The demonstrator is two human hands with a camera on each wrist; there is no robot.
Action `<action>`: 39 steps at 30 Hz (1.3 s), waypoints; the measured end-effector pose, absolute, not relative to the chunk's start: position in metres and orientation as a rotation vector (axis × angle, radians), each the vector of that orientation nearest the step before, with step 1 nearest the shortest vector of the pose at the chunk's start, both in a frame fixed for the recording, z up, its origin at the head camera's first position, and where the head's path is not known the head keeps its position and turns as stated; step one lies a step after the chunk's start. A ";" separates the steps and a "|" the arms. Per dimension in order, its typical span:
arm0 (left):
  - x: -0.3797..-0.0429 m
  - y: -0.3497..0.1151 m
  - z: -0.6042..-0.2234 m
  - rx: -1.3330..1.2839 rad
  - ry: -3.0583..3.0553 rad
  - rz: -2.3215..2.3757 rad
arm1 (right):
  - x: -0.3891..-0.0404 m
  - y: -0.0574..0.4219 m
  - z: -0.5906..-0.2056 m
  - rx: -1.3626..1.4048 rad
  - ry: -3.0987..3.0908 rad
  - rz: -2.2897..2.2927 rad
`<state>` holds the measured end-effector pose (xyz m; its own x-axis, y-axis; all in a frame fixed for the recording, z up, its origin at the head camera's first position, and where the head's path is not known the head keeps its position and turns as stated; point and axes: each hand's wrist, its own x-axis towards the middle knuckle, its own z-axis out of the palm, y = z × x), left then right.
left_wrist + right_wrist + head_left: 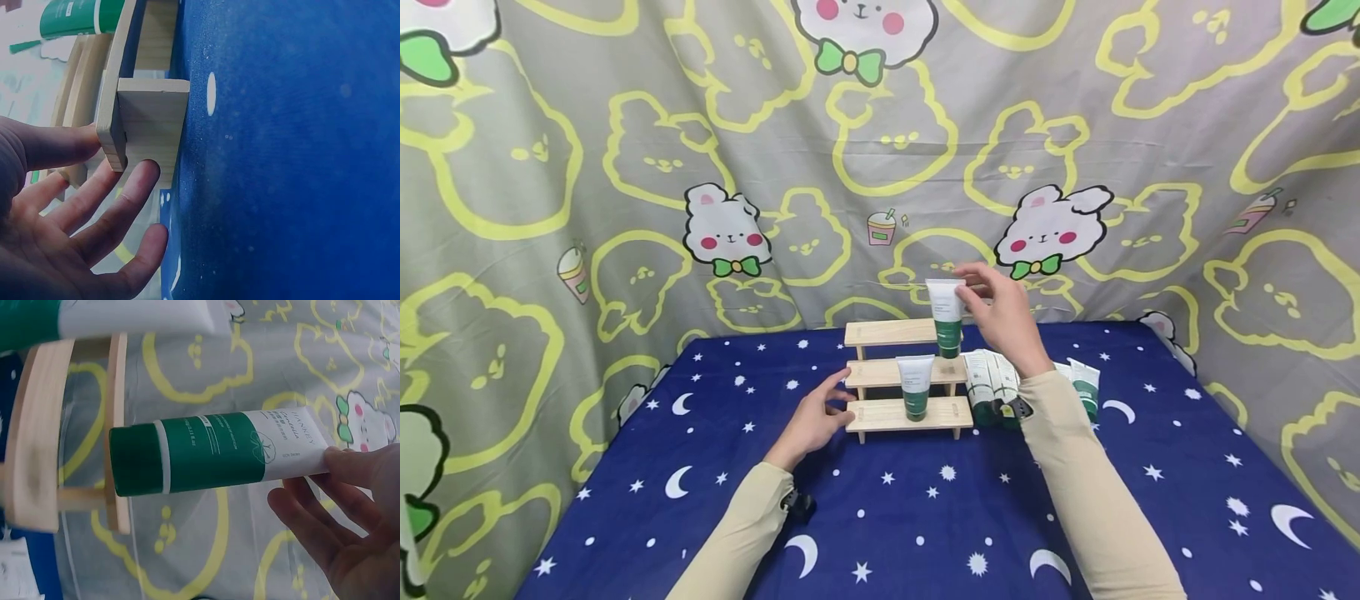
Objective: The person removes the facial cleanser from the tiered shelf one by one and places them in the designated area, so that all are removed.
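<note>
A three-step wooden display rack [880, 415] stands on the cloth. One white and green squeeze tube [916, 388] stands cap down on its lowest step. My right hand [1003, 317] pinches another squeeze tube [206, 450] by its white flat end, cap downward, at the right part of the middle step. Whether that cap touches the step, I cannot tell. At the rack's left end, my left hand [811, 423] touches the lowest board [111, 125] with the thumb and a fingertip, its fingers spread and relaxed.
More white and green tubes [988, 379] lie grouped right of the rack, partly behind my right wrist, with another tube [1086, 387] farther right. Dark blue star-patterned cloth [917, 517] covers the table. A grey cartoon-print curtain [820, 150] hangs behind.
</note>
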<state>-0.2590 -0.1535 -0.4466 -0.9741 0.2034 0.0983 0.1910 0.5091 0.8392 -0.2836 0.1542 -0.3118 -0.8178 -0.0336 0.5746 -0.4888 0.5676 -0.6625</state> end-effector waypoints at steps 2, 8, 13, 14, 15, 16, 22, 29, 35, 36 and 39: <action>-0.259 -0.154 -0.446 0.358 2.718 1.507 | -0.282 0.162 -0.316 0.394 -2.278 1.219; -0.258 -0.154 -0.445 0.360 2.717 1.496 | -0.275 0.189 -0.328 0.289 -2.265 1.211; -0.257 -0.154 -0.445 0.361 2.716 1.495 | -0.268 0.211 -0.335 0.222 -2.266 1.209; -0.257 -0.154 -0.445 0.361 2.716 1.497 | -0.267 0.215 -0.336 0.207 -2.264 1.208; -0.257 -0.154 -0.445 0.360 2.718 1.497 | -0.265 0.218 -0.337 0.196 -2.264 1.203; -0.257 -0.154 -0.445 0.359 2.718 1.498 | -0.264 0.222 -0.338 0.183 -2.263 1.198; -0.257 -0.153 -0.444 0.363 2.715 1.500 | -0.257 0.243 -0.343 0.101 -2.252 1.164; -0.258 -0.155 -0.446 0.361 2.720 1.506 | -0.248 0.269 -0.352 -0.033 -2.301 1.105; -0.258 -0.154 -0.445 0.355 2.713 1.502 | -0.247 0.294 -0.357 -0.134 -2.319 1.126; -0.258 -0.154 -0.445 0.352 2.710 1.502 | -0.247 0.298 -0.358 -0.152 -2.319 1.133; -0.258 -0.154 -0.445 0.354 2.711 1.503 | -0.245 0.309 -0.359 -0.212 -2.328 1.157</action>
<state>-0.2583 -0.1535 -0.4453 -0.9741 0.2074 0.0905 0.1867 0.5105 0.8394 -0.2452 0.3090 -0.3587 -0.8487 0.3606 0.3868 -0.0906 0.6215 -0.7781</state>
